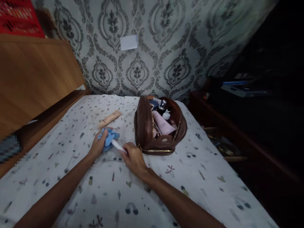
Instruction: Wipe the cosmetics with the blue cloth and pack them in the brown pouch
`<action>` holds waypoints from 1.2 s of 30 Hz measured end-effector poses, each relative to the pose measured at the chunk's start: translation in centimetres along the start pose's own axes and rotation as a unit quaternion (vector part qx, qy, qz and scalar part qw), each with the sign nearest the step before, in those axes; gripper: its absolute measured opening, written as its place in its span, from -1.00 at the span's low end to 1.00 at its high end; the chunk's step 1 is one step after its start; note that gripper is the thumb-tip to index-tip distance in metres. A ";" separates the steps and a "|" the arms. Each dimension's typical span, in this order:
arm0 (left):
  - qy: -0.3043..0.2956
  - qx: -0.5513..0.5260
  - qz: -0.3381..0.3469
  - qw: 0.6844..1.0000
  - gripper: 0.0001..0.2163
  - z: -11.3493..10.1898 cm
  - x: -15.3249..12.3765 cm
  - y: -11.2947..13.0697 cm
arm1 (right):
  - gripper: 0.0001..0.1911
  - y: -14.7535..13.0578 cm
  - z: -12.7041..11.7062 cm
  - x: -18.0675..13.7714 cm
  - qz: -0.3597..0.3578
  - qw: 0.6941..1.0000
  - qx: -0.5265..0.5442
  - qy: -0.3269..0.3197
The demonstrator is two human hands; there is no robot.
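White tube [118, 146] sits at frame centre, just left of the brown bag, low over the bed. Right hand [134, 158] has its grip closed on the tube's near end, fingers pinching it; back of the hand faces the camera. Far end of the tube goes into a blue cloth [109, 138], so tube and cloth touch. Left hand [99, 145] has its grip closed on the cloth, bunched up around the tube tip, fingers wrapped over it. Both hands close together, forearms coming in from the lower edge of the frame.

Just right of the hands: brown bag [152, 133], zip open, upright on the bed, right hand nearly touching its near corner. Inside it a pink tube [163, 124], a dark bottle with shiny cap [162, 106], a small white cap; other contents too dim to tell.

Above the left hand, near but apart: flat tan tube [109, 119] lying on the sheet, angled.

Bed [194, 177] has a white sheet with small printed figures. Wooden headboard [35, 82] in the upper left. Patterned wallpaper [171, 38] across the top, with a pale rectangle [128, 42] stuck on it. Right side of the frame dark; a low wooden shelf [220, 123] with blurry items.
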State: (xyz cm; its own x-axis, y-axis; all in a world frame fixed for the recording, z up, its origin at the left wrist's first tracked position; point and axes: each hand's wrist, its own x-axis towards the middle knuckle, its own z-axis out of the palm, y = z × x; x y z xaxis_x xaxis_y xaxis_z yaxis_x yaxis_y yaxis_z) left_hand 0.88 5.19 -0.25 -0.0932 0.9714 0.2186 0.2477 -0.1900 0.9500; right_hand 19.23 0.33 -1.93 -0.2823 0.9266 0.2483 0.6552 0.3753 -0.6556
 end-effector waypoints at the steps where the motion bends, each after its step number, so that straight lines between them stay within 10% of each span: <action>1: -0.018 -0.051 -0.028 0.998 -0.46 0.4 -0.2 0.0 | -0.87 0.2 0.3 0.0 -0.003 0.999 0.030 0.021; 6: -0.105 -0.258 -0.122 0.953 -0.39 2.1 -2.0 0.3 | -0.79 -0.3 1.3 -0.1 0.012 0.976 0.209 0.057; 11: -0.211 -0.220 -0.100 0.947 -0.50 2.1 -3.3 1.2 | -0.80 -1.5 1.7 -0.1 0.074 0.941 0.325 0.055; 19: -0.112 -0.013 0.047 0.992 -0.69 1.0 -2.5 0.7 | -0.90 -0.8 1.3 0.3 0.014 0.974 0.197 0.112; 26: -0.234 0.083 0.164 0.955 -0.73 0.5 -2.9 1.9 | -0.65 -1.4 -0.4 0.3 -0.001 0.939 0.303 0.160; 36: -0.209 -0.031 0.041 0.977 -0.73 0.3 -2.4 2.1 | -0.75 -2.0 -2.2 0.3 -0.011 0.935 0.300 0.189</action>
State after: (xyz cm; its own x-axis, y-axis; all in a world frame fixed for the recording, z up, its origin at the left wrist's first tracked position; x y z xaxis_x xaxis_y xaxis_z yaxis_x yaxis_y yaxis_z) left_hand 1.87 2.46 1.11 0.3287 0.9237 0.1970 0.1777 -0.2653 0.9476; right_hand 19.42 -0.09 1.03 0.0508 0.9034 0.4259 0.1085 0.4189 -0.9015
